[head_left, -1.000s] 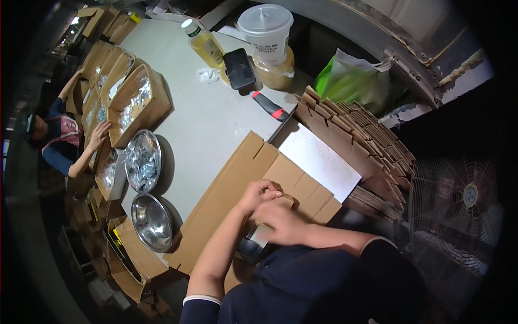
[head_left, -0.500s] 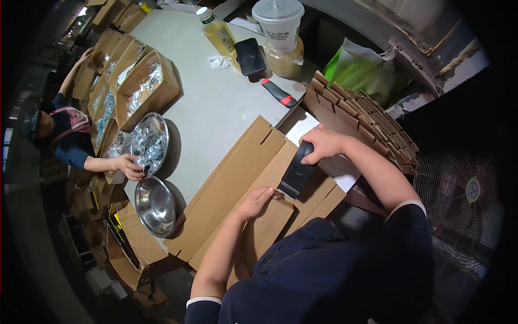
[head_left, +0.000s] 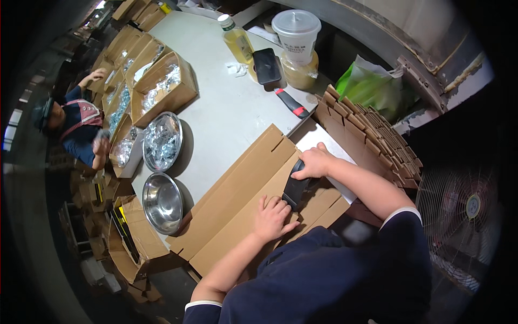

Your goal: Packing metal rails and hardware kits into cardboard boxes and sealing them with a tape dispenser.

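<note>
A flat brown cardboard carton blank (head_left: 229,213), with creases and slots, lies across the near edge of the table. My right hand (head_left: 316,161) is closed round a black, blocky hand tool (head_left: 294,188). Its lower end rests at the cardboard near my left hand; its exact kind is not clear. My left hand (head_left: 271,220) lies on the cardboard with fingers spread, holding nothing, just left of the tool's lower end. Part of the cardboard near my body is bent up, and my left forearm hides some of it.
A stack of folded cardboard (head_left: 372,143) stands at the right, near a fan (head_left: 472,208). Beyond lie a red-and-black knife handle (head_left: 291,103), a phone (head_left: 266,67), a bottle (head_left: 237,43) and a lidded cup (head_left: 297,40). Metal bowls (head_left: 163,202) and a co-worker (head_left: 81,121) are left.
My left hand has opened and spread over the cardboard, moving slightly right. The tool has come down closer to the cardboard. The co-worker's hand has left the filled bowl.
</note>
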Available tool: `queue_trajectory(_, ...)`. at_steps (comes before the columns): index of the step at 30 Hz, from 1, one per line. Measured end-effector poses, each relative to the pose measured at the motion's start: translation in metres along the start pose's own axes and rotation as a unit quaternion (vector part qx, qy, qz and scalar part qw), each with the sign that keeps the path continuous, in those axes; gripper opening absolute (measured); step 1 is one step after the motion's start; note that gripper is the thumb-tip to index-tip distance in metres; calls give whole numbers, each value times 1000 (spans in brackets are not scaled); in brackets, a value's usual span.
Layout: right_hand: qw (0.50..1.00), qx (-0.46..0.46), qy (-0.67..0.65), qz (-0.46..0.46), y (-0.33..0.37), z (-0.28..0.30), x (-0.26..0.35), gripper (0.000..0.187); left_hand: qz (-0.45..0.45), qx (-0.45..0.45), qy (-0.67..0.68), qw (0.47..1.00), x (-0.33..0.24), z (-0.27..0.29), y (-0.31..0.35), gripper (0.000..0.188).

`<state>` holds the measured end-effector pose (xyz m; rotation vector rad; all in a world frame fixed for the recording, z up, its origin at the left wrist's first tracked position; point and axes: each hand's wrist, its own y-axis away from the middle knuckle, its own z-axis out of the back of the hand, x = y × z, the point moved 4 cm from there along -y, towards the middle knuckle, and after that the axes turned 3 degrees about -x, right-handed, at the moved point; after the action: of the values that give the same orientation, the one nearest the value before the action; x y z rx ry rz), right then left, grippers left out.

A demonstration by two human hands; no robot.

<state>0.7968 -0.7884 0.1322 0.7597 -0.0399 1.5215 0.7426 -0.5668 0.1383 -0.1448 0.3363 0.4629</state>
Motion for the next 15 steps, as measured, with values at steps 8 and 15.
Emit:
queue_trajectory(8,989,0,-54,134,-14,13,-18,67,30,111,-89,989,-8,-5,5,62)
queue_trajectory(15,992,51,-54,100,-26,29,-42,65,40,3,-49,998,-1,-17,21,63)
